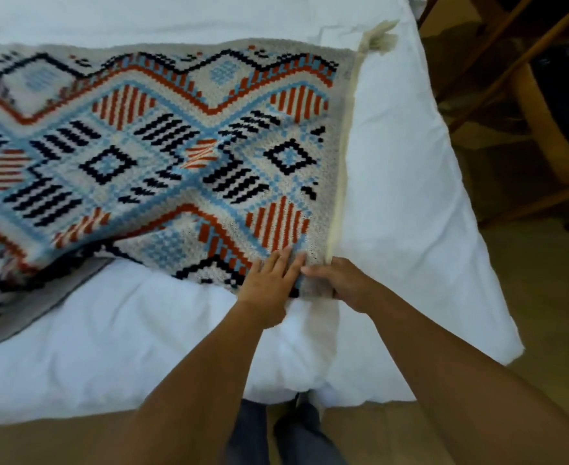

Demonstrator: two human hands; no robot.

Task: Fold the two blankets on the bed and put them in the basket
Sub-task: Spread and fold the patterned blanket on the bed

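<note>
A knitted blanket (162, 142) with blue, orange, black and cream diamond patterns lies spread across the white bed (393, 156). Its cream fringe runs down the right edge, with a tassel (378, 36) at the far corner. My left hand (269, 280) rests flat with fingers spread on the near right corner of the blanket. My right hand (340, 283) pinches that same corner at its edge, thumb on top. The blanket's left part is blurred and partly doubled over. No second blanket and no basket are in view.
The white duvet covers the bed down to its near edge and its right corner (498, 344). Wooden chair legs and rails (545, 129) stand on the wood floor right of the bed. My legs (276, 434) are at the bed's foot.
</note>
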